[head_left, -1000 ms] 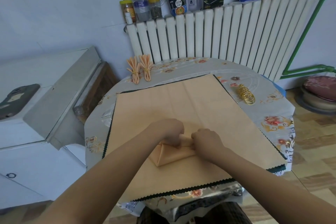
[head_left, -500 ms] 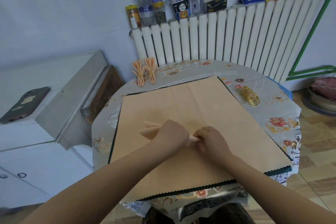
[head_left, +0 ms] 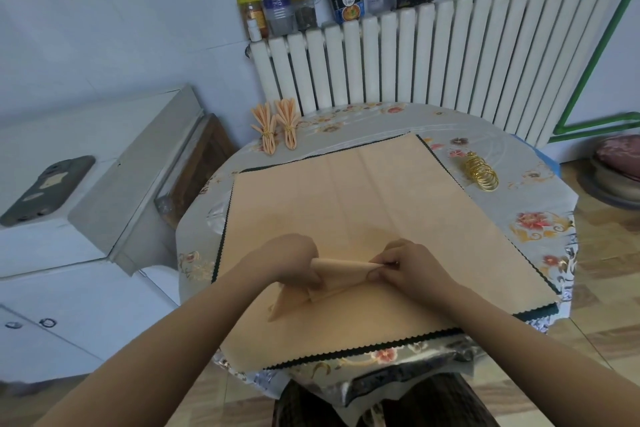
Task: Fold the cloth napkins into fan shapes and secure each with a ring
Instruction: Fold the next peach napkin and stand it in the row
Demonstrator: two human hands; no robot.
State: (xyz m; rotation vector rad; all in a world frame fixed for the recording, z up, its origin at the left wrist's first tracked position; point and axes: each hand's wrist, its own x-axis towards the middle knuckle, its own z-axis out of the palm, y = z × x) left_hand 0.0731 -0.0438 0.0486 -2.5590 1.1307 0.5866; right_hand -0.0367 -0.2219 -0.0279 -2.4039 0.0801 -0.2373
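Pleating step in hand: napkin, low centre of frame on the bench, is grasped at both ends. Left hand grip wrapped round one end, right hand pinching the other. Pleats apparently gathered, partly hidden. Next, a ring from the pile at right must be fetched.

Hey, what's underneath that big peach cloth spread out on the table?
A dark green zigzag edge peeks out below the big peach cloth, so another layer lies under it, on the floral tablecloth. Whatever else lies beneath is covered.
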